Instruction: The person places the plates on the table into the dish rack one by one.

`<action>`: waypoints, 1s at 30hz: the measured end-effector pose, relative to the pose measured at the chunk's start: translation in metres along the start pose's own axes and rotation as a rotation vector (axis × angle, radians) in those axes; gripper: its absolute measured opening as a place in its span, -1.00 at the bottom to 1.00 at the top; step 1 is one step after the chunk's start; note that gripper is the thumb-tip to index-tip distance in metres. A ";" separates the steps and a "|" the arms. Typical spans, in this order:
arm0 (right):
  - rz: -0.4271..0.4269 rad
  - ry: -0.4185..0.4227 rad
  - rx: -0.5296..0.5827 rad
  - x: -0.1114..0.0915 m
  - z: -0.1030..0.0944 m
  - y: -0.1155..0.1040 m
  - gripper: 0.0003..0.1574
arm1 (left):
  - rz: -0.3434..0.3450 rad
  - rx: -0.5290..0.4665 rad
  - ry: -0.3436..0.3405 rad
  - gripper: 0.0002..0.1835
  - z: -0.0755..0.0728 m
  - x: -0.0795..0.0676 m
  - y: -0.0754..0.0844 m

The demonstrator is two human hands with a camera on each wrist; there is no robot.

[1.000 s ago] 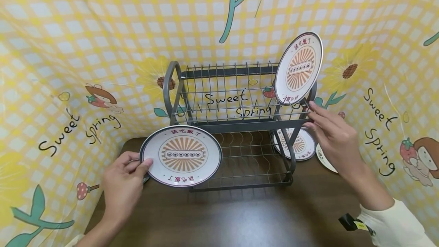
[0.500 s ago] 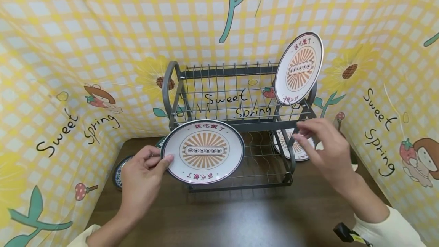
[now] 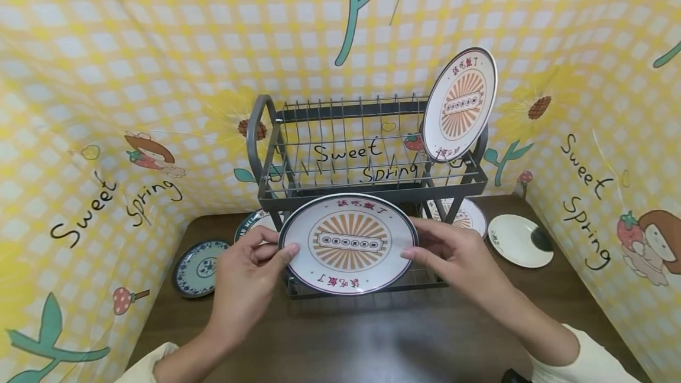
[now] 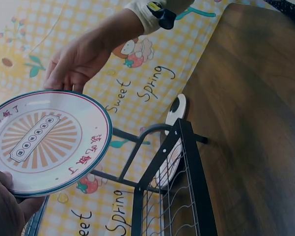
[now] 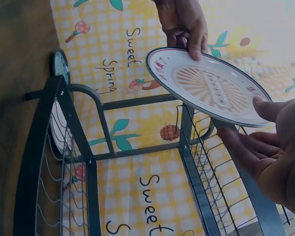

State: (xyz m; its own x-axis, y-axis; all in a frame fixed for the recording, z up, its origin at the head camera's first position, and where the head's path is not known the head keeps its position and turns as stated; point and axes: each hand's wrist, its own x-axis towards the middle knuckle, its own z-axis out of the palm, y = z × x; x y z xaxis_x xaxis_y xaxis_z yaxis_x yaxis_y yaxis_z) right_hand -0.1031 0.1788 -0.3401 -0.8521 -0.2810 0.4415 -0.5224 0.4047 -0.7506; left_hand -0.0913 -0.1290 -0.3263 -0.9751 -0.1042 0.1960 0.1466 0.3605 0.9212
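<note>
Yellow-and-white gingham cloth [image 3: 213, 34] lines the back and both sides of the space, printed with sunflowers, green sprigs, strawberries and the words "Sweet Spring". Below it spreads a dark brown wooden counter [image 3: 372, 350], with a soft patch of light near its front. On the counter stands a grey two-tier dish rack [image 3: 452, 188]. Its upper tier holds one upright sunburst plate [image 3: 461, 105] at the right end, leaning at a slant; the lower tier has wavy wires and is mostly hidden. Left of the rack lie a blue floral plate [image 3: 199, 268] and, partly covered by a hand, a dark-rimmed lettered plate [image 3: 258, 220]. Toward the right, a second sunburst plate [image 3: 469, 214] shows behind the rack's leg, and a white plate with a black patch [image 3: 513, 241] lies beside it.

In front of the rack, the held sunburst plate [image 3: 348, 244] is tilted, face toward the wearer. The left hand [image 3: 247, 285] and right hand [image 3: 463, 259] pinch its opposite edges, thumbs on the face, other fingers behind. Cream sleeves [image 3: 580, 359] cover both forearms partway.
</note>
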 end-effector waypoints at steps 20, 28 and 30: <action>-0.188 0.044 -0.240 0.000 -0.005 0.002 -0.55 | -0.008 -0.023 -0.032 -0.88 0.009 0.002 0.008; -0.235 0.113 -0.291 -0.002 -0.008 0.001 -0.49 | 0.043 0.023 -0.080 -0.87 0.007 0.008 0.011; -0.233 0.134 -0.258 -0.003 -0.009 -0.001 -0.58 | 0.116 0.059 -0.098 -0.87 0.005 0.011 0.013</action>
State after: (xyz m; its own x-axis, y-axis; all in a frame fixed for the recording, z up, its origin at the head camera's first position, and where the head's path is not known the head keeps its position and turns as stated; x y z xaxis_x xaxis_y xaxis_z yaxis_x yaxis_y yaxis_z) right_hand -0.1007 0.1872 -0.3361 -0.6969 -0.2822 0.6593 -0.6794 0.5544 -0.4808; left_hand -0.1011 -0.1206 -0.3136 -0.9642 0.0317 0.2633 0.2519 0.4193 0.8722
